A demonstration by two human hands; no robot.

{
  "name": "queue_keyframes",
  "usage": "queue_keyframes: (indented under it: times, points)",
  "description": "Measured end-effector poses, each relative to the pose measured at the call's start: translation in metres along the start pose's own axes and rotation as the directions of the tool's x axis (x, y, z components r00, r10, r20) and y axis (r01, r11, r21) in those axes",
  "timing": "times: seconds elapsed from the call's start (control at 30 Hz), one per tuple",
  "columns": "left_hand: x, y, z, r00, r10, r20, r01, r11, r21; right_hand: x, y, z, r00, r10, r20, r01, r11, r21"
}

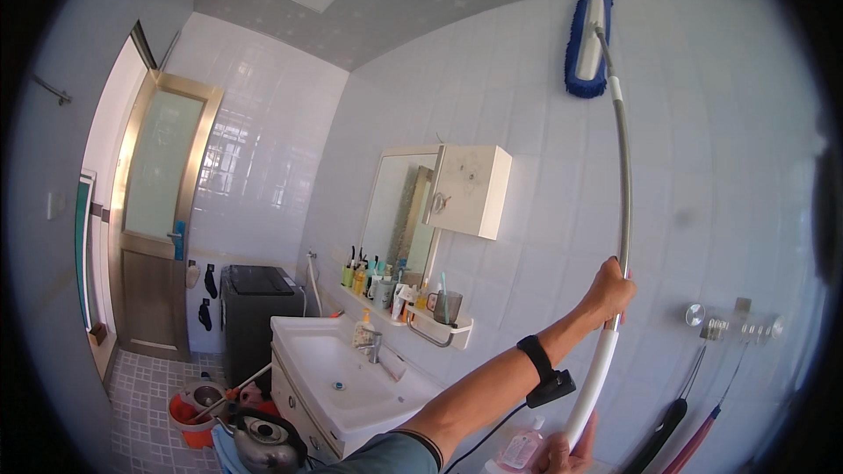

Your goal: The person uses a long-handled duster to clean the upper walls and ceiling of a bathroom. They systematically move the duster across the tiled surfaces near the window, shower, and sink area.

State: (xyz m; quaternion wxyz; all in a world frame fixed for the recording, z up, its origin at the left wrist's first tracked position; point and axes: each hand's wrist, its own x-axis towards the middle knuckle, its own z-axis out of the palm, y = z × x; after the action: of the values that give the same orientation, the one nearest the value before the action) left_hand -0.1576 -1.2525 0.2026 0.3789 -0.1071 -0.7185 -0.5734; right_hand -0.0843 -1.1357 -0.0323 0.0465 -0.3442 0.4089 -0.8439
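Note:
A long-handled flat mop [624, 175] reaches up the tiled wall. Its blue fringed head [575, 57] lies against the wall close to the ceiling. My left hand [608, 290] is wrapped round the metal part of the pole, just above the white grip [594, 377]. Lower down, my right hand [569, 456] holds that white grip near its end, partly cut off by the lower edge. A black strap with a small box [546, 373] sits on my left forearm. Beside my right hand stands a clear bottle of pink liquid [522, 448].
Left of my arm is a white washbasin [351, 386] with a tap. Above it are a toiletry shelf [382, 303], a mirror [397, 202] and a wall cabinet [474, 189]. A washing machine [255, 316], an orange bucket [189, 426], a kettle [263, 448] and wall hooks [733, 323] also show.

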Motion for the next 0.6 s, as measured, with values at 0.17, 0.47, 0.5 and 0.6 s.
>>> queue_keyframes:
  times: [0.17, 0.47, 0.5, 0.6]
  points:
    - [-0.001, -0.004, 0.013, 0.999, -0.002, 0.050, 0.001, 1.000, 0.024, -0.002, 0.014, -0.004, 0.997, -0.062, -0.048, 0.064, 0.998, 0.028]
    - [0.051, -0.001, 0.024, 0.997, 0.073, 0.040, -0.070, 0.994, -0.089, 0.037, -0.031, -0.036, 0.997, 0.036, 0.070, -0.026, 0.991, -0.133]
    - [0.058, 0.003, 0.029, 0.995, 0.091, 0.039, -0.086, 0.989, -0.118, 0.039, -0.053, -0.023, 0.998, 0.042, 0.039, -0.036, 0.989, -0.145]
    - [0.066, 0.020, 0.027, 0.991, 0.135, 0.025, -0.128, 0.975, -0.180, 0.048, -0.083, -0.013, 0.998, 0.038, 0.044, -0.030, 0.985, -0.167]
